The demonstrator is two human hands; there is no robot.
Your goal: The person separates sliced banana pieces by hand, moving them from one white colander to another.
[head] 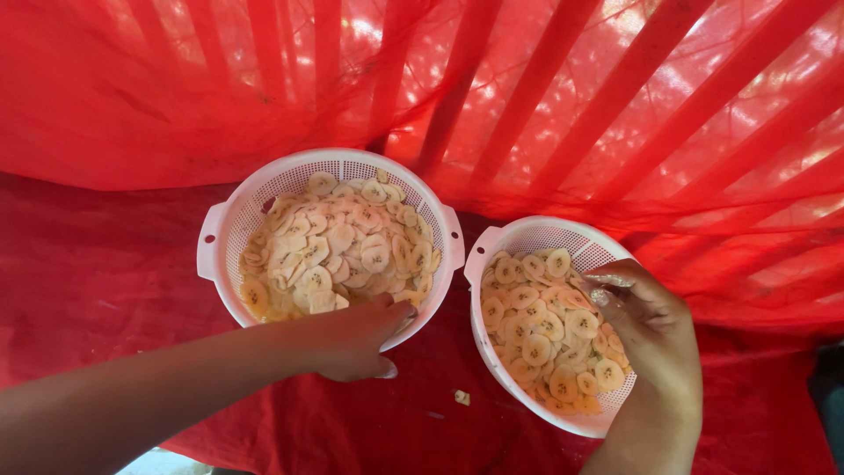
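— What's biggest here?
— The red cloth [105, 273], then two white colanders of banana slices.
— The hands?
— Left hand [356, 339] clasps the larger colander [220, 230] at its near rim; right hand [646, 321], fingers curled, grips the smaller colander [501, 236].

The single head-worn camera looks steeply down and forward from close above at two white perforated plastic baskets [330, 167] on a red cloth [88, 273], with red netting [615, 105] rising at the far side, the person's arms entering from the near edge.
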